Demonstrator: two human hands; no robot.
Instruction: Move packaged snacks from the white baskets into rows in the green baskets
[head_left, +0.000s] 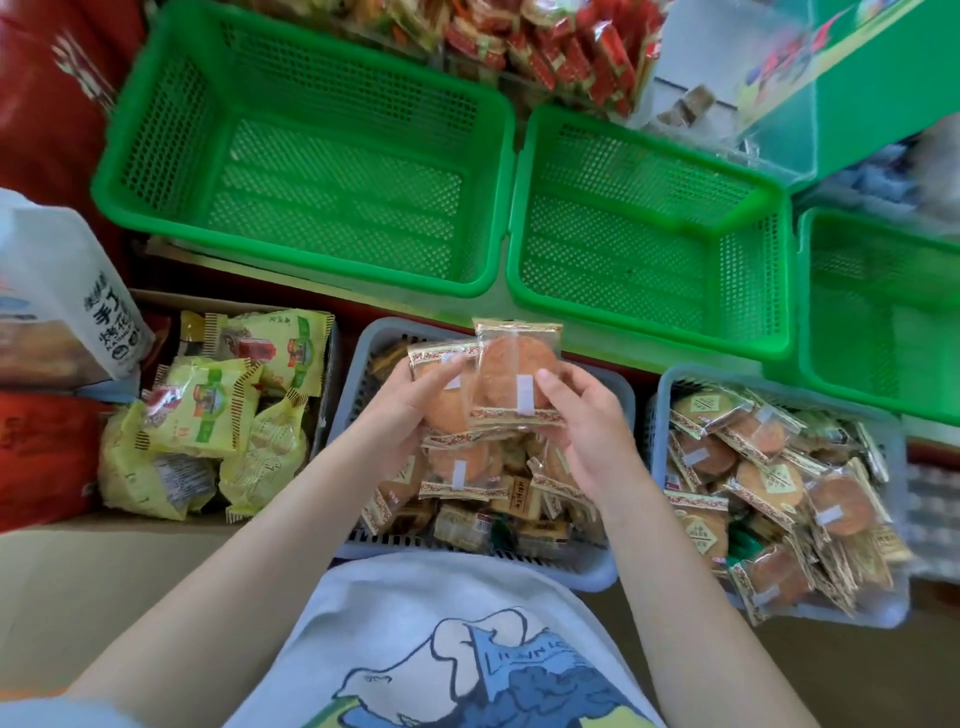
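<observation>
- Left hand (402, 410) grips a snack pack (441, 384) at frame centre, above the middle white basket (358, 374).
- Right hand (587, 415) pinches a second pack (511, 379), overlapping the first.
- More packs fill the right white basket (670, 379).
- Three green baskets (498, 135) line the upper frame.

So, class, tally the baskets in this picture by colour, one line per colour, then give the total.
Green baskets: 3, a large one, a middle one and one cut off at the right edge, all with no snacks in them.
White baskets: 2, one under the hands and one to its right, both holding packaged snacks.
Total: 5 baskets.
</observation>
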